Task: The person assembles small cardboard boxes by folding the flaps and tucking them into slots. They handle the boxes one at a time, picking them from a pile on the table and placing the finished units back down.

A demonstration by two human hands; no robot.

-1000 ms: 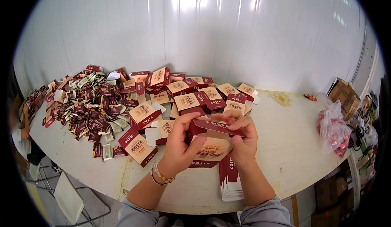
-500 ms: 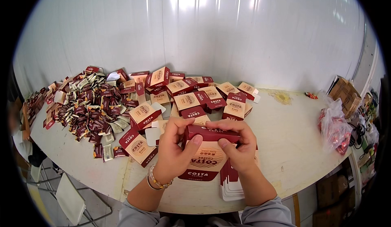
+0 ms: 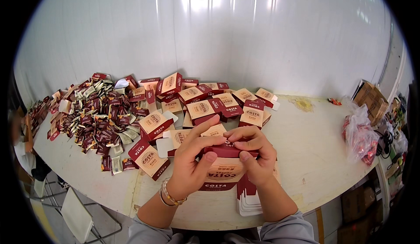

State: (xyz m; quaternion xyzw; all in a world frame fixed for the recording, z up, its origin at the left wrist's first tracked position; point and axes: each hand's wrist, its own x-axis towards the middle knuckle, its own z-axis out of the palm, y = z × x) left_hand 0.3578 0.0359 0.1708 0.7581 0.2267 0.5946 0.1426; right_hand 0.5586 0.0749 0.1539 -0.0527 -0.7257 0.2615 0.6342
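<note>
A small maroon and tan carton [image 3: 224, 169] is held between my two hands above the front of the table. Its printed panel faces me, and its maroon end is on top. My left hand [image 3: 191, 161] grips the carton's left side, thumb in front and fingers arched over the top. My right hand [image 3: 254, 155] holds the right side, its thumb on the front edge and its fingertips at the maroon end flap. Below the right hand lies a stack of flat cartons [image 3: 249, 200], partly hidden by the hand and the carton.
Folded maroon and tan cartons [image 3: 202, 108] are heaped behind my hands. To the left is a large pile of small sachets [image 3: 103, 117]. A clear plastic bag [image 3: 359, 132] with red contents and a brown cardboard box [image 3: 370, 102] stand at the right. A folding chair [image 3: 76, 213] is at lower left.
The carton's top has tipped toward me, showing more of the end flap. My left fingers have lifted and spread, and my right fingertips have moved onto the flap.
</note>
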